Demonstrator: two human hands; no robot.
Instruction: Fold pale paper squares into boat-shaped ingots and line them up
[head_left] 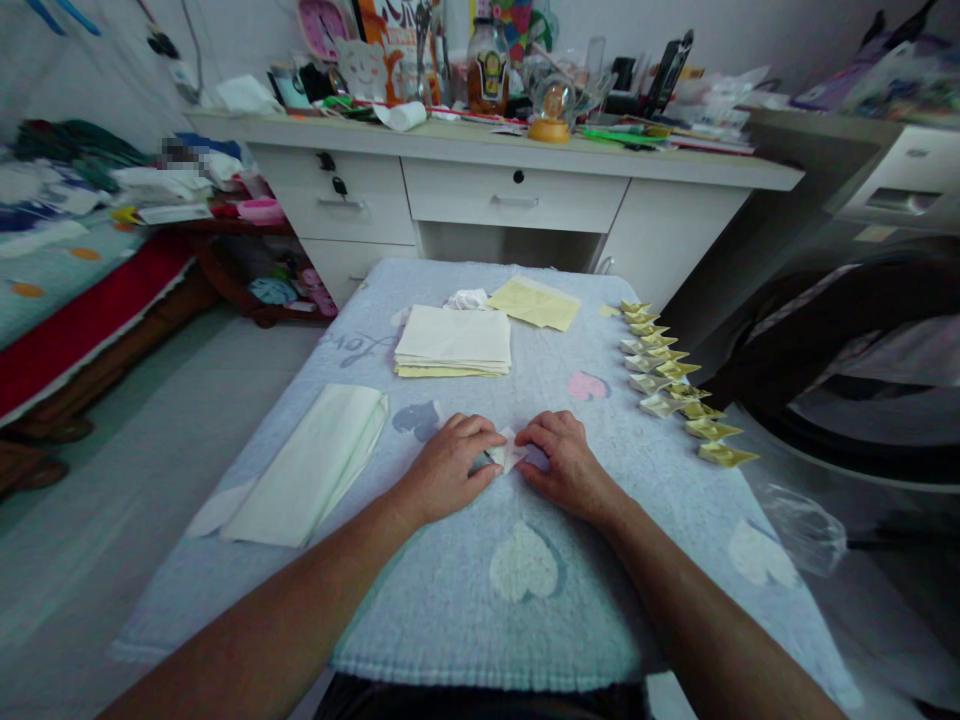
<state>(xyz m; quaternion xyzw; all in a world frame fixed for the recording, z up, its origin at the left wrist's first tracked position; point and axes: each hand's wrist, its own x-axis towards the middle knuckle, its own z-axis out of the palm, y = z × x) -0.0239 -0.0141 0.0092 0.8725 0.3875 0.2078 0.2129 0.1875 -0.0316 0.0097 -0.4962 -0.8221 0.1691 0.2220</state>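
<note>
A small folded piece of white paper (508, 452) sits at the middle of the cloth-covered table, between my two hands. My left hand (454, 462) pinches its left side with thumb and fingers. On the opposite side, my right hand (562, 458) has its fingertips closed on the paper's right edge. Beyond them lies a stack of paper sheets (454, 340), white on top with yellow below. To the left is a larger folded pale sheet (307, 465). Several folded paper boats (660, 378), yellow and whitish, stand in rows along the table's right side.
Yellow sheets (534, 303) and a crumpled white paper (466, 299) lie at the table's far side. Behind stands a white desk (517, 190) crowded with a jar (487, 70) and clutter. A washing machine (900, 190) is at right, a bed (67, 290) at left.
</note>
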